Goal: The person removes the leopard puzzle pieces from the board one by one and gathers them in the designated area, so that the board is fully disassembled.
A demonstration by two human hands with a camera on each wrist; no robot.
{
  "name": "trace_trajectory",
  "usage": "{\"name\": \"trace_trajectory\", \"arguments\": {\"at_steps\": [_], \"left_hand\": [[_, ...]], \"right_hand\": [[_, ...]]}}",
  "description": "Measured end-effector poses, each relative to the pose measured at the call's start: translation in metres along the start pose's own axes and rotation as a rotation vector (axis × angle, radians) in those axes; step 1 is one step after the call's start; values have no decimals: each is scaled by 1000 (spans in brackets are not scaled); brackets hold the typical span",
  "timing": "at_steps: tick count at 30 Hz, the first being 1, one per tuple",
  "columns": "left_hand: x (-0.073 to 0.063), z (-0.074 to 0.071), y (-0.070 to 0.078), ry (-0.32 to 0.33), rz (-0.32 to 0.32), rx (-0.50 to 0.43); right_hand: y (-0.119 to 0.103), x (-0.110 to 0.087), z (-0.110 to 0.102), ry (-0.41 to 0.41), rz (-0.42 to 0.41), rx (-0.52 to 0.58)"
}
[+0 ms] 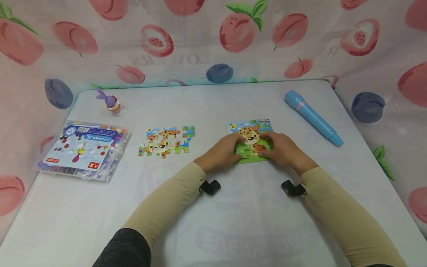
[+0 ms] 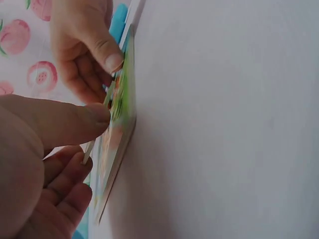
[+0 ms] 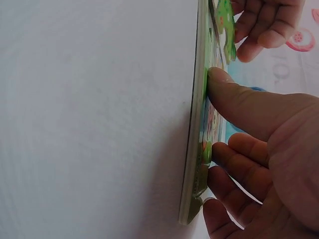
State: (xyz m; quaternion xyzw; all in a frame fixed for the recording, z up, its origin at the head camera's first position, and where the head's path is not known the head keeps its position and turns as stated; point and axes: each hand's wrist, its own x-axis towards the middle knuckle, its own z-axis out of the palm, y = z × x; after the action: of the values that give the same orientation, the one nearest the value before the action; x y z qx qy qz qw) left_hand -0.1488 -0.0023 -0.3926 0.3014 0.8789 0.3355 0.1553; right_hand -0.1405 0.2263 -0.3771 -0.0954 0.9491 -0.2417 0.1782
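Note:
A leopard-cub jigsaw puzzle (image 1: pixel 252 161) lies on the white table in front of me, its green lower edge showing between my hands. At its left side, my left hand (image 1: pixel 221 152) pinches a green puzzle piece (image 3: pixel 227 30) between thumb and fingers. The piece is tilted up off the puzzle's face, seen thin and edge-on in the left wrist view. My right hand (image 1: pixel 283 150) is at the puzzle's right side. Its thumb (image 3: pixel 219 77) and slightly bent fingertips touch the puzzle's face, spread apart along it. Both hands cover parts of the picture.
Several loose puzzle pieces (image 1: pixel 163 146) are laid out in rows left of my left hand. Farther left is a clear plastic case (image 1: pixel 113 163) with a blue-and-white label. Behind it stands a small purple rabbit-eared toy (image 1: pixel 108 101). A blue tube (image 1: pixel 315 119) lies at back right.

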Motion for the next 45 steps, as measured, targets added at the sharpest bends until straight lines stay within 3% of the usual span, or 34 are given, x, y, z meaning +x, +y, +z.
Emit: {"name": "trace_trajectory", "arguments": {"at_steps": [6, 11, 24, 31, 35, 45], "left_hand": [[-10, -14, -4, 27, -58, -1], [-29, -32, -8, 81, -90, -26], [-75, -63, -33, 206, -65, 3], [-98, -78, -44, 246, -112, 1], [-114, -82, -54, 275, -137, 20], [-150, -85, -79, 296, -268, 33]], "right_hand": [[-1, 0, -1, -1, 0, -1], [-1, 0, 0, -2, 8, 2], [-1, -2, 1, -6, 13, 8], [1, 0, 2, -7, 17, 9], [1, 0, 3, -8, 22, 10], [0, -1, 1, -13, 28, 4]]}}
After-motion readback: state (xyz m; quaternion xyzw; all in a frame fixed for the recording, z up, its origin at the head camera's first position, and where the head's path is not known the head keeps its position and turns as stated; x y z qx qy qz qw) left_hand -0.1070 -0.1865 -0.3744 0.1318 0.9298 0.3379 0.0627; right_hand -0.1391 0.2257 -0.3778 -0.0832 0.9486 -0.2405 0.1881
